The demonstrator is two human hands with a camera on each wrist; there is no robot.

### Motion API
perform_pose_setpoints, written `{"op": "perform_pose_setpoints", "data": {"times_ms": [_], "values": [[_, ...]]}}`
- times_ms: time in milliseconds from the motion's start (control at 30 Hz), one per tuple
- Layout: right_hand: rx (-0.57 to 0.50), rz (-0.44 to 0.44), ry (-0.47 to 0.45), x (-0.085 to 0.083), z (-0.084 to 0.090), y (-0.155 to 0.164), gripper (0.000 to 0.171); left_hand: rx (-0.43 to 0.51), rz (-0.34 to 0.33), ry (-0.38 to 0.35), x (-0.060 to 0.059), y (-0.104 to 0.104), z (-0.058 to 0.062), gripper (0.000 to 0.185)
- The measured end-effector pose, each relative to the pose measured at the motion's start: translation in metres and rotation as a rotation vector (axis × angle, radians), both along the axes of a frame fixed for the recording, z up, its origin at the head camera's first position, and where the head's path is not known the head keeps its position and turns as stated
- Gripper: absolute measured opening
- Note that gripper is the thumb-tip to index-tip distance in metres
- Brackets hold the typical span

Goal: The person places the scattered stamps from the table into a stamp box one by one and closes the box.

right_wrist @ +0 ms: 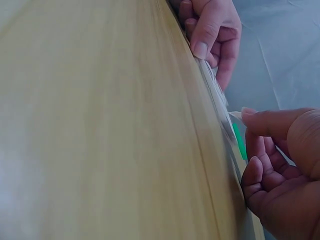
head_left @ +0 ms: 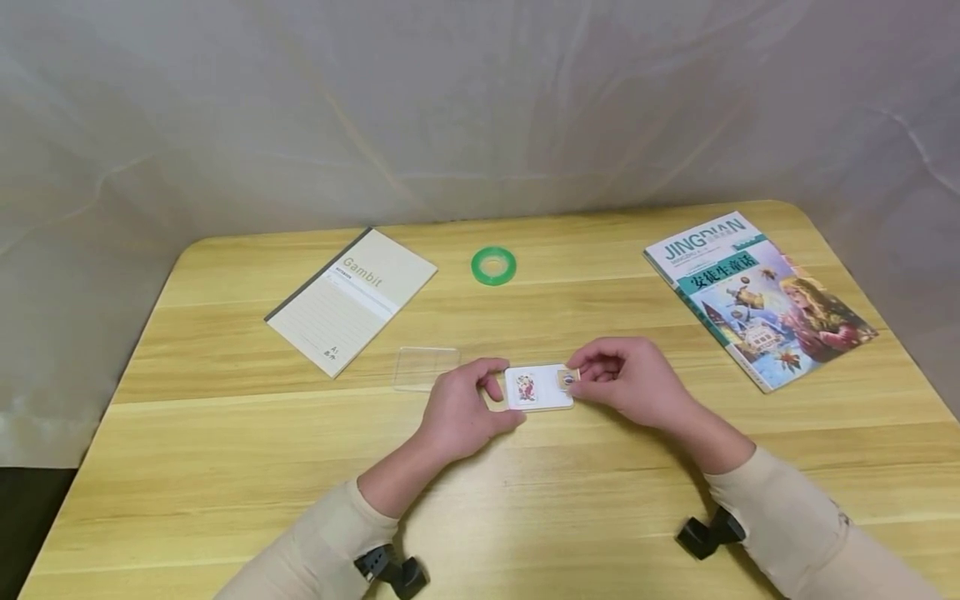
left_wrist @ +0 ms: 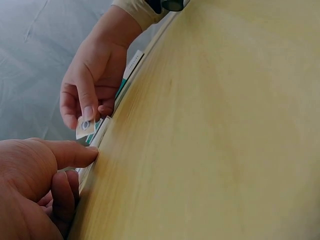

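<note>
My left hand [head_left: 459, 410] holds the left end of a small white rectangular case [head_left: 545, 397], thumb along its near edge and forefinger at its far edge. On the left part of the case lies a little picture card [head_left: 526, 388] with a red, playing-card-like figure. Between thumb and fingertips, my right hand [head_left: 639, 382] pinches a small tan square card [head_left: 566, 379] with a dark round print. That card overlaps the case's right end in the head view; the left wrist view shows the small card [left_wrist: 85, 126] tilted beneath the thumb. A clear plastic lid [head_left: 412, 368] lies partly behind my left hand.
A Gambit notebook [head_left: 352, 300] lies at the back left of the wooden table [head_left: 525, 517]. Behind the case rests a green tape roll [head_left: 493, 266]. An illustrated book [head_left: 757, 300] lies at the back right, and a grey curtain [head_left: 480, 108] hangs behind the table.
</note>
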State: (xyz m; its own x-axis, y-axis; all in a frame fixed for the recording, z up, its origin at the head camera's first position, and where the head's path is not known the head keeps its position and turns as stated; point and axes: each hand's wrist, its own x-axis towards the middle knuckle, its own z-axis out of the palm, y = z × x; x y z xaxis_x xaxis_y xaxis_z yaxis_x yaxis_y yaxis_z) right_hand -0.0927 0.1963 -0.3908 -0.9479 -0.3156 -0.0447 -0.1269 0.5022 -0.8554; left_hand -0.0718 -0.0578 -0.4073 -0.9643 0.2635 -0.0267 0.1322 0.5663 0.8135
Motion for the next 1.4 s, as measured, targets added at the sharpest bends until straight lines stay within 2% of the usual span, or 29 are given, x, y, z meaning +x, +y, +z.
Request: {"op": "perform_pose_setpoints", "data": {"times_ms": [567, 1033, 1400], "values": [[0.148, 0.046, 0.165, 0.000, -0.005, -0.010, 0.019, -0.003, -0.003, -0.004, -0.001, 0.000, -0.001, 0.063], [0.208, 0.060, 0.188, 0.001, -0.004, -0.012, 0.018, -0.010, -0.007, 0.003, -0.001, -0.001, 0.000, 0.063], [0.206, 0.066, 0.197, 0.001, -0.004, -0.013, 0.018, -0.006, -0.013, 0.011, -0.001, -0.001, 0.001, 0.063]]}}
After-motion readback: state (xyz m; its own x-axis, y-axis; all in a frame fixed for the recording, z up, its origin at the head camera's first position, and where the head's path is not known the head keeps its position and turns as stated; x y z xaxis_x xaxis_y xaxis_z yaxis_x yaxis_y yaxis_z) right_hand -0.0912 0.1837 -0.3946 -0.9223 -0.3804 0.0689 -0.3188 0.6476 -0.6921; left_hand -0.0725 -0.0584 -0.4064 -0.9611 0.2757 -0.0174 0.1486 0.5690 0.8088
